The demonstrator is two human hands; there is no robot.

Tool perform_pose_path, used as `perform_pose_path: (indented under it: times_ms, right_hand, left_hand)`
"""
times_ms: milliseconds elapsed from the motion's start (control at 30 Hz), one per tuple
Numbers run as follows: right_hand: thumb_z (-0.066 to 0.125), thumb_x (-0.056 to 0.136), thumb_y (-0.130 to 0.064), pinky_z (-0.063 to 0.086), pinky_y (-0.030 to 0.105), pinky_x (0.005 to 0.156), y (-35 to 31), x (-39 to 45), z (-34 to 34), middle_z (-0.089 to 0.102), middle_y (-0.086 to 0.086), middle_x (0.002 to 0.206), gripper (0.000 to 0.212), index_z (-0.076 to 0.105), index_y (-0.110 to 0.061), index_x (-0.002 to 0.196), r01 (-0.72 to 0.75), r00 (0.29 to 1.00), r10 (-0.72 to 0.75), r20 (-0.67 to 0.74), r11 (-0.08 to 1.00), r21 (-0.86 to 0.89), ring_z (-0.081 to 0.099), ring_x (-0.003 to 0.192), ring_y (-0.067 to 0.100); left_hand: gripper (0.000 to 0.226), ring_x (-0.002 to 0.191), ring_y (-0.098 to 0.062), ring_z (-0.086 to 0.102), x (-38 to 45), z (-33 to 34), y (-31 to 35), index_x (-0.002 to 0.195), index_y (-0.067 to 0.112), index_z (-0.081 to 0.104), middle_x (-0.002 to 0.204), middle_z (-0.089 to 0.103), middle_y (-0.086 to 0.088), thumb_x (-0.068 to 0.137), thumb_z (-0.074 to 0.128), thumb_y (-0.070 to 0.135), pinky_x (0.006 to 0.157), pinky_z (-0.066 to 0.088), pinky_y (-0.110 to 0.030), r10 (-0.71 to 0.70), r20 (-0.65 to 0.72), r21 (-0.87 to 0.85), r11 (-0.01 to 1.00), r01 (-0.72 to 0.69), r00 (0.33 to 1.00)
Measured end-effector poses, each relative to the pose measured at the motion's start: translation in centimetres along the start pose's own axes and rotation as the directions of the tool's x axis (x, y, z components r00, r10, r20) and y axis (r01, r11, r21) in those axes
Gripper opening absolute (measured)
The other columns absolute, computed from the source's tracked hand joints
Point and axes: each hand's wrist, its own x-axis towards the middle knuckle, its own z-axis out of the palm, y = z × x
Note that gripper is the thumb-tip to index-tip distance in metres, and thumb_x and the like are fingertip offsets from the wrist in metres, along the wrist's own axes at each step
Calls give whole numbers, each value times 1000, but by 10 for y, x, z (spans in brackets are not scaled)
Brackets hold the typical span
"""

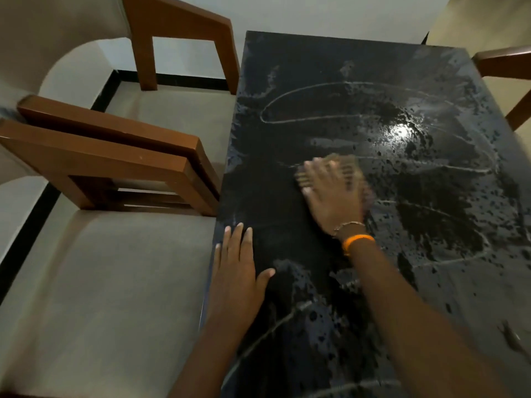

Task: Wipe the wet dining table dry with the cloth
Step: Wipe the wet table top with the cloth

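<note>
The cloth (342,168), a pale, striped-looking rag blurred by motion, lay flat on the dark bench (373,67) a little left of its middle, pinned under the right hand (333,196). That hand pressed down on it with its fingers (313,173) spread and fairly straight, palm on the fabric, not bunching it; cloth showed beyond the fingertips and along the far side of the hand. An orange band and a thin bracelet sat at the wrist.

The left hand (235,271) rested flat on the near left edge of the bench, fingers straight and together, thumb out, holding nothing; it looked to be bracing the person's lean.

The wiping itself appeared to be the step in hand, and only partly done. The strip of surface beside and in front of the left hand looked matte and mostly dry, while the middle, the right side and the far end carried speckled droplets, curved water trails and a bright glare patch on the wet film. More droplets lay along the near edge by the right forearm.

The next move would likely call for sweeping the cloth rightward and away across the wet field in overlapping passes, keeping the palm flat so the rag did not fold, and perhaps turning it once soaked.

Wooden chairs (115,156) with grey seat cushions stood along the left side, touching or just beside the bench edge; another chair arm showed at the far right.
</note>
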Motion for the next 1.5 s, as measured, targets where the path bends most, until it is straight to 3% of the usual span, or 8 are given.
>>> perform_pose_path:
  times_ms: [267, 500, 633, 767, 967, 1167, 1400, 1500]
  right_hand:
    - [36, 97, -40, 1, 65, 112, 68, -11, -20, 9, -4, 160, 56, 15, -34, 149, -587, 808, 590, -15, 806, 78, 1, 147, 29]
    - [29, 98, -39, -6, 64, 110, -88, 53, 6, -2, -4, 160, 57, 5, -31, 150, -108, 989, 101, 111, 993, 56, -5, 147, 27]
    - [32, 97, -40, -3, 60, 113, -152, 52, 15, 2, -6, 160, 56, 12, -34, 149, 296, 935, -301, 188, 953, 56, -2, 147, 26]
    - [32, 97, -44, 2, 55, 114, -116, 42, 10, 7, -9, 160, 56, 12, -36, 149, 349, 924, -358, 135, 933, 83, 3, 147, 22]
    - [33, 98, -40, 4, 56, 114, 30, 25, -7, 8, -9, 160, 55, 12, -35, 149, -104, 994, 103, 35, 995, 6, 7, 147, 23]
    - [36, 98, -36, -1, 60, 115, 58, 12, -20, 9, -1, 160, 59, 14, -21, 150, -566, 821, 570, 16, 812, 145, 2, 147, 27]
    - [33, 97, -38, -8, 61, 112, -88, 11, 1, -7, 0, 160, 62, 4, -28, 150, -115, 986, 104, 131, 991, 76, -8, 147, 29]
    - [33, 97, -37, -7, 61, 112, -147, -4, 11, -7, -1, 160, 61, 5, -28, 150, 219, 949, -236, 211, 971, 101, -9, 147, 28]
  left_hand:
    - [83, 143, -17, -17, 3, 8, 3, 147, 19, -7, 157, -15, 1, 89, 43, 52, 115, -6, -32, -42, 37, 5, 999, 42, 998]
    - [83, 143, -16, -16, 1, 9, -1, 147, 20, -5, 157, -15, 2, 88, 44, 53, 115, -6, -31, -14, 27, -5, 1000, 14, 1000]
    - [81, 144, -16, -13, 1, 8, 0, 148, 21, -3, 157, -12, 1, 89, 46, 49, 114, -7, -28, -12, 14, -19, 1000, 13, 1000]
    - [83, 144, -15, -15, 0, 8, -1, 147, 21, -4, 157, -13, 2, 88, 44, 53, 114, -8, -28, -5, 15, -20, 1000, 5, 1000]
    - [85, 143, -16, -17, 2, 12, -5, 147, 21, -8, 157, -16, 2, 87, 37, 59, 114, -9, -30, -3, 24, 7, 1000, 3, 1000]
    - [88, 144, -15, -14, 4, 12, -5, 147, 21, -6, 157, -12, 3, 85, 45, 56, 111, -9, -28, -19, 2, -55, 998, 19, 1000]
    - [80, 144, -17, 9, -23, 6, -12, 146, 13, 16, 157, 15, -3, 85, 51, 51, 113, 2, -27, -123, -196, -104, 989, 104, 973]
    - [76, 144, -21, 14, -36, 8, -14, 146, 9, 18, 155, 18, -9, 87, 52, 44, 115, 10, -33, -177, -217, -110, 982, 156, 960]
